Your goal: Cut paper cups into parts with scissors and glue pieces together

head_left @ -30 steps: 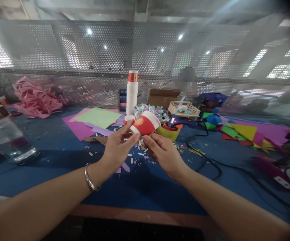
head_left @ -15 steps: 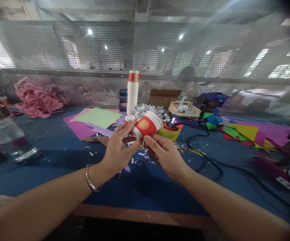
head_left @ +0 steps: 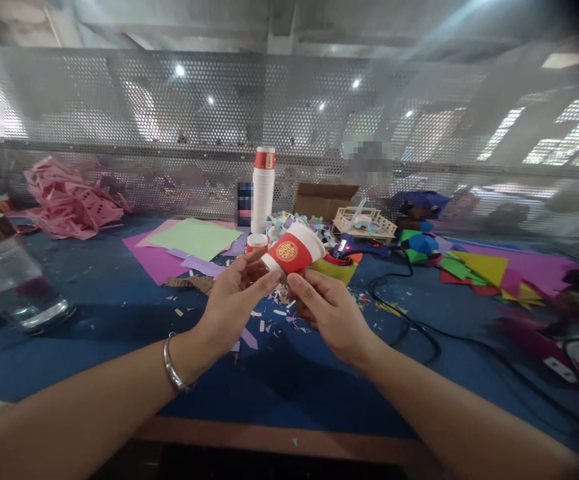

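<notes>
A red and white paper cup with a gold emblem is held tilted above the table, its rim toward the upper right. My left hand grips the cup's base end between thumb and fingers. Pinching its lower side is my right hand, with the thumb on the cup and the other fingers curled, partly hidden. Behind my hands rises a tall stack of paper cups. Another paper cup stands in front of that stack, partly covered by my left hand.
Sheets of green paper lie left of the cups, and crumpled pink paper farther left. A glass of water stands at the left. On the right are a blue glue gun, a black cable and coloured paper pieces. Scraps litter the middle.
My left fingers have shifted on the cup, with the thumb a little higher near its base. The cup stays tilted between both hands. The view has moved slightly.
</notes>
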A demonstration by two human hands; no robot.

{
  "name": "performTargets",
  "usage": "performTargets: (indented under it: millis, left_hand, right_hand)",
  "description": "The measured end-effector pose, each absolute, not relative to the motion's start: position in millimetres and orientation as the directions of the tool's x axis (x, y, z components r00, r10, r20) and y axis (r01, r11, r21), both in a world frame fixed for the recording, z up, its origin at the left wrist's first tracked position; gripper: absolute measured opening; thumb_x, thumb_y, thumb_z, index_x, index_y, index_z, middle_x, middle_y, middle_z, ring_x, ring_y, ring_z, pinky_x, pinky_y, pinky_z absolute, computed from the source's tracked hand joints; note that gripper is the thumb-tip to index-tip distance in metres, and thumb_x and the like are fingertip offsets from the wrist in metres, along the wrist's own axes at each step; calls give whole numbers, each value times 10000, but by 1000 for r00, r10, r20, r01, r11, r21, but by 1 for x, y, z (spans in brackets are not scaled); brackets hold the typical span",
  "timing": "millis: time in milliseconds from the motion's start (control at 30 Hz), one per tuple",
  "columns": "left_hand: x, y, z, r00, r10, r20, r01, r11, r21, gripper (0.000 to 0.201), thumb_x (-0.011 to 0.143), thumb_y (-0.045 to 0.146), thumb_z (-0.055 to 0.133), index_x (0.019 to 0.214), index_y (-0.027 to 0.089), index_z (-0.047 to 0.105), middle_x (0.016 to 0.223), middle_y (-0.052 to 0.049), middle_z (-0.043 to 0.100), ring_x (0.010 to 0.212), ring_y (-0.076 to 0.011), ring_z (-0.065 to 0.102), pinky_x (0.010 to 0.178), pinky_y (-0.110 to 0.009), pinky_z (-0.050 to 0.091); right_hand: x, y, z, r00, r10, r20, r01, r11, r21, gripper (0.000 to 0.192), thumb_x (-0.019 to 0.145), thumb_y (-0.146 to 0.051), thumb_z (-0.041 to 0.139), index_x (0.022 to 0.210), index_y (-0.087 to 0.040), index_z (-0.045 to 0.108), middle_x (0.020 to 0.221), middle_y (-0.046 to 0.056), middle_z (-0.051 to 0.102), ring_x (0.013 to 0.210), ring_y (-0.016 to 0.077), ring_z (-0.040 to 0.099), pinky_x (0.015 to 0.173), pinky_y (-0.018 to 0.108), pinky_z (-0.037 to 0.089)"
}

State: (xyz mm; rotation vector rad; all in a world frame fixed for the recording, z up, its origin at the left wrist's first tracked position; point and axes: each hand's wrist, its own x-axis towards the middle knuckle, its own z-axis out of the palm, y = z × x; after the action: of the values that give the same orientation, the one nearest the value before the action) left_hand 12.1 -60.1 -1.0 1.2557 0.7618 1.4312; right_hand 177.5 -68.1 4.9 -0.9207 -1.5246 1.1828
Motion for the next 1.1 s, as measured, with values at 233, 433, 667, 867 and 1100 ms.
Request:
performTargets:
  millis: [233, 433, 667, 867, 1100]
  left_hand:
    - [13, -60, 4, 158, 963, 217, -369, -146, 918, 331, 835, 339, 774, 1131, 196, 730, 1160, -106, 729, 1120, -275, 674, 1001, -433, 557]
    - [12, -60, 6, 159, 955, 249, -354, -180, 918, 389, 841, 344, 768, 1201, 206, 719, 1136, -98, 735, 1096, -253, 679, 1018, -421, 544]
    - [11, -57, 3, 147, 950, 276, -298, -223, 928, 463, 853, 356, 747, 1295, 229, 694, 1039, -75, 726, 1004, -224, 680, 996, -426, 543]
    - [7, -56, -3, 141, 935, 326, -191, -298, 935, 552, 873, 392, 719, 1401, 272, 616, 1006, -55, 712, 930, -197, 658, 952, -414, 548]
    - [4, -55, -1, 87, 914, 397, -32, -396, 918, 561, 867, 390, 715, 1409, 291, 608, 982, -42, 680, 897, -195, 628, 846, -381, 555]
  right_hand:
    - [179, -65, 5, -241, 942, 232, 46, 249, -967, 447, 912, -595, 622, 719, -207, 510, 586, -71, 367, 459, 70, 277, 398, 235, 197]
    - [179, -65, 5, -249, 941, 230, 46, 249, -967, 444, 918, -590, 620, 728, -200, 523, 596, -68, 375, 463, 65, 283, 396, 227, 187]
    - [180, -64, 3, -262, 938, 226, 39, 245, -969, 439, 921, -588, 618, 738, -199, 531, 593, -69, 381, 465, 67, 292, 399, 226, 197]
    - [180, -63, -1, -263, 929, 260, 63, 285, -956, 442, 942, -580, 597, 731, -201, 514, 554, -82, 359, 450, 66, 305, 403, 224, 216]
    - [181, -63, 0, -273, 915, 297, 85, 331, -940, 441, 957, -569, 581, 726, -198, 517, 552, -81, 372, 442, 62, 312, 409, 223, 237]
